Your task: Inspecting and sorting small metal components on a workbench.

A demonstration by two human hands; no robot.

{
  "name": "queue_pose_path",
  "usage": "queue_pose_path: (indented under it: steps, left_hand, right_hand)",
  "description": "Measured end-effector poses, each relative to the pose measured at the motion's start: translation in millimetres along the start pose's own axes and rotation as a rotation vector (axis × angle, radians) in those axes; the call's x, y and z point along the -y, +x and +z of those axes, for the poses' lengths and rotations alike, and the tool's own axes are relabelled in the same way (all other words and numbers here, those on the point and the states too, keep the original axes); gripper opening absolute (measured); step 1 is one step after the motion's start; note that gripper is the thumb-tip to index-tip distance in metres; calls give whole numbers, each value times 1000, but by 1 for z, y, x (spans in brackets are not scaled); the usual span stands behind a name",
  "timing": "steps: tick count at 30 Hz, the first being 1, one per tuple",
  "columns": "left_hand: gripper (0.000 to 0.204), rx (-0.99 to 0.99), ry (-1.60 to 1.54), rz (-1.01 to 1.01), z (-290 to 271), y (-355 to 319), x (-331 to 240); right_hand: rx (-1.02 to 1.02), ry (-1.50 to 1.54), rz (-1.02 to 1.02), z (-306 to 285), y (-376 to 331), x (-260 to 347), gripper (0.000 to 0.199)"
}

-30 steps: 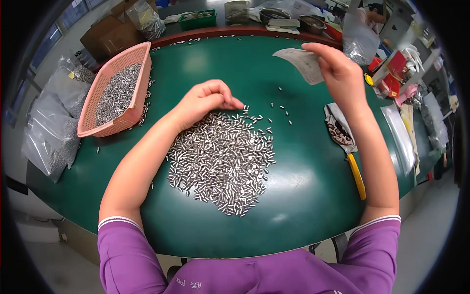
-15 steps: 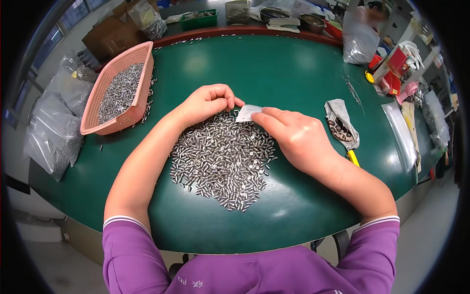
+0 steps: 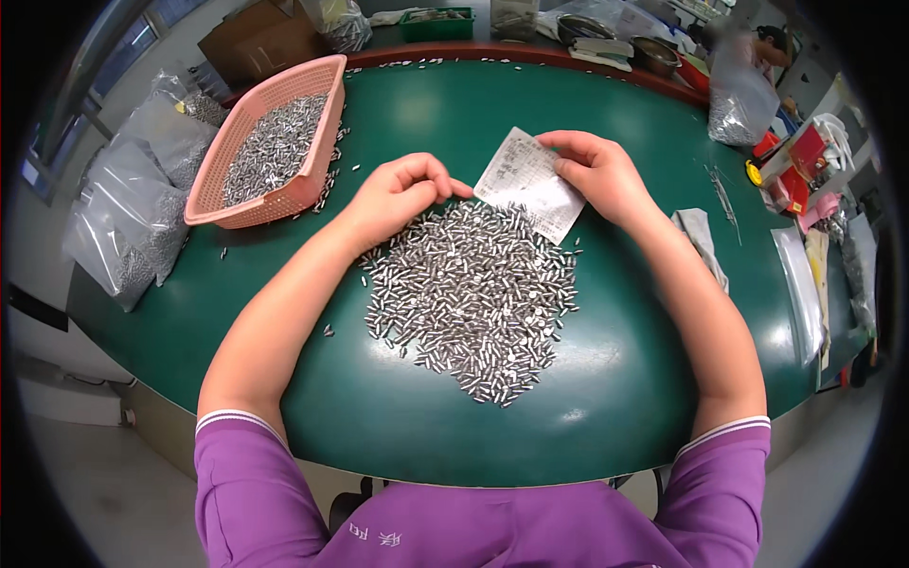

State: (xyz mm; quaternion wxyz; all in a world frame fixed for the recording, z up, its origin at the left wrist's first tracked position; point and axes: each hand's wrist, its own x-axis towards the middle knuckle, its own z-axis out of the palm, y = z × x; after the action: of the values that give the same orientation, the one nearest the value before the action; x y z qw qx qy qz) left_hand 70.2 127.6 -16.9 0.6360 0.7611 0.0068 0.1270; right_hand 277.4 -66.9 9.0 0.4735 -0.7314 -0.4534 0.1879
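Centrally on a green table (image 3: pixel 454 114), a heap of small metal pins (image 3: pixel 473 293) spreads; just beyond it the right hand (image 3: pixel 601 175) pinches a printed paper slip (image 3: pixel 530 185), while the left hand (image 3: pixel 402 194), fingers curled narrow, touches the heap's far edge. Left of the heap sits a pink basket (image 3: pixel 308 185) of pins, clear bags (image 3: pixel 133 218) beyond the table's edge

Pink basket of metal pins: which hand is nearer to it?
Left. The left hand rests at the pin pile's far edge, just right of the pink basket; the right hand holds a paper slip farther right.
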Motion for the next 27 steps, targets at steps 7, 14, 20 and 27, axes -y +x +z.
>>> queue_pose_path:
  steps: [7,14,20,27]
  left_hand:
    - [13,25,-45,17,12,-16,-7]
    - [13,61,-66,27,21,-14,-12]
    - [14,-8,-62,102,18,-13,-8]
    - [12,-163,-147,39,8,-10,-1]
  right_hand:
    - [215,-83,-95,22,15,16,28]
    - [346,-52,-105,39,15,12,33]
    - [299,-201,-327,43,4,12,39]
    - [19,-415,-314,-4,-37,14,37]
